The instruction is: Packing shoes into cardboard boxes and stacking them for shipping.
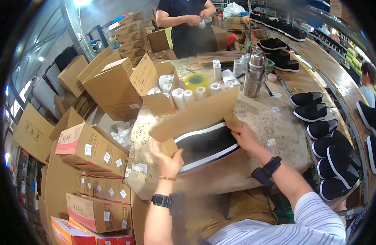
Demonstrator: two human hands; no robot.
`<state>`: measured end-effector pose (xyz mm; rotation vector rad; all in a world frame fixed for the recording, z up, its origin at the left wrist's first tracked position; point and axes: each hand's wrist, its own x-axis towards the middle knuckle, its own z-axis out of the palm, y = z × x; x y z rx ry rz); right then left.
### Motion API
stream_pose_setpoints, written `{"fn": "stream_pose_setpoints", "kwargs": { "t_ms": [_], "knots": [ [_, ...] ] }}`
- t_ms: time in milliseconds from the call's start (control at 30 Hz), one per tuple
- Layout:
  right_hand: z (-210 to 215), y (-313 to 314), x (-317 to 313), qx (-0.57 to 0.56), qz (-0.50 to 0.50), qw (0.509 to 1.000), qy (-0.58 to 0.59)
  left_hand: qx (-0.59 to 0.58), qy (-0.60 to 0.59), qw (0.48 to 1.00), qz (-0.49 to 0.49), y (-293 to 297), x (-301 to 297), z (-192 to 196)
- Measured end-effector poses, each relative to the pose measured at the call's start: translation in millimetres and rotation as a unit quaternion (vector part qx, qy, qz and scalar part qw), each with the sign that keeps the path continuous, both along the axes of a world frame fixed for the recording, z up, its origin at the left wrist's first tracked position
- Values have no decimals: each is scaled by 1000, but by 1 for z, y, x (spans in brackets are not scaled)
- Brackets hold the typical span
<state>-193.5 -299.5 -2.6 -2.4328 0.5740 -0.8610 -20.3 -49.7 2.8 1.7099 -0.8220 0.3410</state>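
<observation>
In front of me an open cardboard shoe box (196, 116) is tilted up over the table, its long brown lid flap raised at the far side. Inside lies a pair of black shoes (206, 143) with white sole edges, packed side by side. My left hand (165, 157) grips the box's left end, thumb over a small folded end flap (171, 147). At the opposite end, my right hand (243, 134) pinches the right corner beside another bent flap (233, 121). The fingers beneath the cardboard are partly hidden.
The paper-covered table (269, 143) holds white label rolls (201, 93), yellow tape (196, 80) and a steel thermos (253, 75). Black shoes (310, 112) line the right-hand shelf. Closed boxes (96, 149) are stacked at left. Across the table stands another person (184, 24).
</observation>
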Motion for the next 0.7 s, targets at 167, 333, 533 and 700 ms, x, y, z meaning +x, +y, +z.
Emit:
{"fn": "stream_pose_setpoints", "kwargs": {
  "t_ms": [167, 333, 533, 700],
  "knots": [
    [31, -60, -31, 395, 57, 917, -4, 149, -152, 974, -80, 27, 9, 9],
    [41, -18, -39, 62, 184, 981, 13, 453, -134, 866, -165, 24, 10, 80],
    [30, -15, -36, -17, 210, 977, 32, 606, -150, 773, -116, -11, -22, 83],
    [39, -23, -35, -12, 232, 968, 95, 607, -96, 774, -153, -16, -20, 91]
  ]
}}
